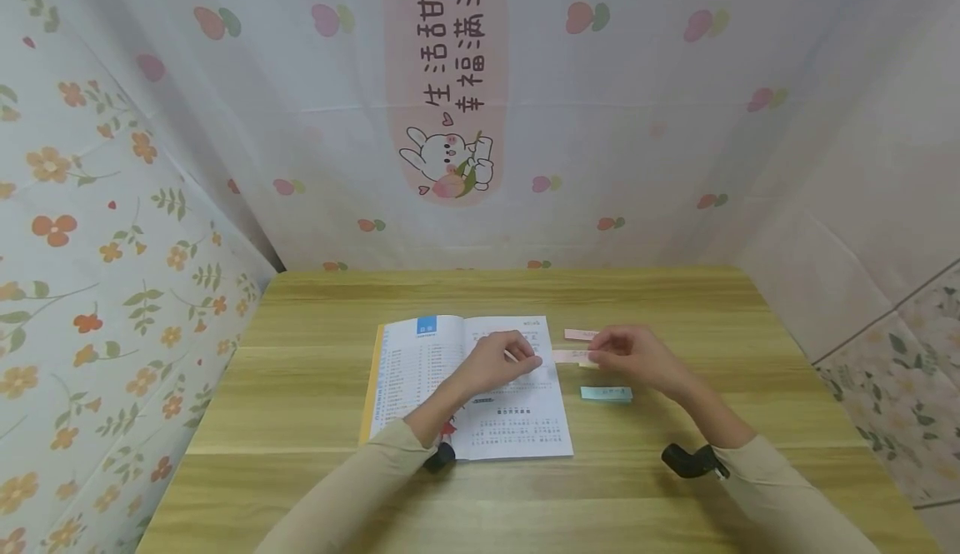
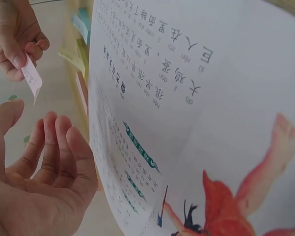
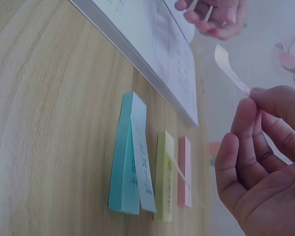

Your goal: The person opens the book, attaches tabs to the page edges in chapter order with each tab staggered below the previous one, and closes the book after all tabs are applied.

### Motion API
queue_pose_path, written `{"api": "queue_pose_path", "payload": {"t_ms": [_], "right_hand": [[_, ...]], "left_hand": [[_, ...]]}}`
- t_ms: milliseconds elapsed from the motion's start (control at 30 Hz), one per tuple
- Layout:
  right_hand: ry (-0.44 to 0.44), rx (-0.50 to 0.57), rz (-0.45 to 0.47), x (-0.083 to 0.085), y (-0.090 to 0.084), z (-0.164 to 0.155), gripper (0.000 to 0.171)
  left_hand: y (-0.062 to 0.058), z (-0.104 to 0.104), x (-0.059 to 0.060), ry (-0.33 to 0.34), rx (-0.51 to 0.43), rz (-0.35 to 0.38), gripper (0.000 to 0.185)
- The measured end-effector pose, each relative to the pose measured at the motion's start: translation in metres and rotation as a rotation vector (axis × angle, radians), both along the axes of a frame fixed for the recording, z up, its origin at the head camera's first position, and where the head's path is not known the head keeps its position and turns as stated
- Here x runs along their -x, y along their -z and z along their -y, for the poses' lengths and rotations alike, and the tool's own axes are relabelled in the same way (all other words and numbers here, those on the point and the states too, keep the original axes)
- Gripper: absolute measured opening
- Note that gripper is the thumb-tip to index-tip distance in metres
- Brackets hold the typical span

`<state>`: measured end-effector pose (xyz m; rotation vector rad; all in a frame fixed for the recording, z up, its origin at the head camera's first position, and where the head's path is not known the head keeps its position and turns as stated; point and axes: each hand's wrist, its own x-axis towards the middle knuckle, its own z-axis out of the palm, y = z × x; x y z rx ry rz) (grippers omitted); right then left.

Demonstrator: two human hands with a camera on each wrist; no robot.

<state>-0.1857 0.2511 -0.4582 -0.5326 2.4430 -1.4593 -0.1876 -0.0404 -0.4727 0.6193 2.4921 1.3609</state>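
My right hand pinches one end of a pink sticky-note strip between thumb and fingertips. The strip's free end points toward my left hand, with handwriting showing on it. That left hand hovers over the right page of an open book, thumb apart from its loosely bent fingers, holding nothing. Beside the book lie three sticky-note pads: a teal pad, a yellow pad and a pink pad. The top sheets of the teal and yellow pads lift at one end and carry writing.
A wooden table bears the book and pads. Behind it hangs a white curtain with a rabbit print, and floral cloth covers the left side. Dark wrist mounts sit close above the table by the forearms.
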Motion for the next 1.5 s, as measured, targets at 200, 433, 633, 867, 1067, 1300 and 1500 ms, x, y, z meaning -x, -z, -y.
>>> {"api": "queue_pose_path", "payload": {"t_ms": [200, 433, 633, 867, 1067, 1300, 1500], "right_hand": [[-0.001, -0.022, -0.008, 0.001, 0.000, 0.010, 0.015], [-0.006, -0.021, -0.002, 0.002, 0.004, 0.016, 0.013], [0.001, -0.020, 0.000, 0.002, 0.005, 0.019, 0.012], [-0.008, 0.007, 0.016, 0.002, 0.007, 0.020, 0.008], [-0.022, 0.001, 0.008, 0.003, 0.011, 0.018, 0.009], [-0.013, -0.011, 0.002, 0.004, 0.012, 0.018, 0.010], [-0.011, -0.020, 0.005, 0.007, 0.013, 0.018, 0.010]], "left_hand": [[0.000, -0.002, -0.002, -0.031, -0.012, 0.005, 0.018], [0.005, -0.005, -0.001, -0.063, -0.034, 0.016, 0.016], [0.008, -0.007, -0.001, -0.063, -0.046, -0.012, 0.008], [0.007, -0.008, -0.002, -0.070, -0.043, -0.025, 0.006], [0.009, -0.010, -0.003, -0.061, -0.067, -0.012, 0.017], [0.013, -0.013, 0.001, -0.070, -0.062, -0.001, 0.011], [0.018, -0.014, 0.006, -0.075, -0.054, 0.005, 0.007]]}}
